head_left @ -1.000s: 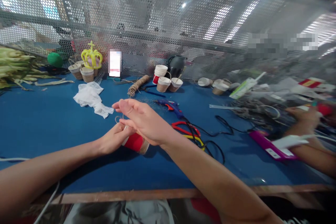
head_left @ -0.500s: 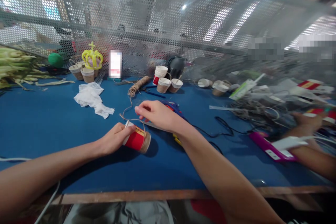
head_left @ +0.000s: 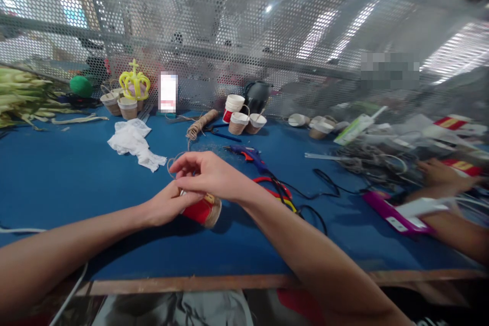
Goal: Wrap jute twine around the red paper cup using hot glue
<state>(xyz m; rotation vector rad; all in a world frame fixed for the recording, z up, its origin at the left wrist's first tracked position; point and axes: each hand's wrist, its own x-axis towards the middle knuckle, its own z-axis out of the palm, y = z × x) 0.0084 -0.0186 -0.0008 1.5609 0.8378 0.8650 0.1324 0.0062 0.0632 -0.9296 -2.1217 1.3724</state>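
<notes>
My left hand (head_left: 166,205) grips a small paper cup (head_left: 199,212) lying on its side just above the blue table. The cup has a red label, and brown twine is wound round its base end. My right hand (head_left: 204,173) reaches over the cup's rim end, its fingers curled at a strand of twine (head_left: 168,164) and partly hiding the cup. That strand leads back to a twine roll (head_left: 202,125) lying farther off. Right of my hands lie a blue glue gun (head_left: 248,155) and scissors (head_left: 284,191) with red and yellow on them.
White cloth (head_left: 133,142) lies left. At the back stand twine-wrapped cups (head_left: 239,123), a yellow crown-shaped piece (head_left: 133,84) and a phone-like screen (head_left: 168,92) before a perforated metal panel. On the right, a co-worker's hand (head_left: 439,173) is near a purple tool (head_left: 395,214) and tangled cords.
My right hand has moved left and down over the cup, drawing the twine toward the rim end. The glue gun and scissors show more now. The co-worker's hand has shifted slightly.
</notes>
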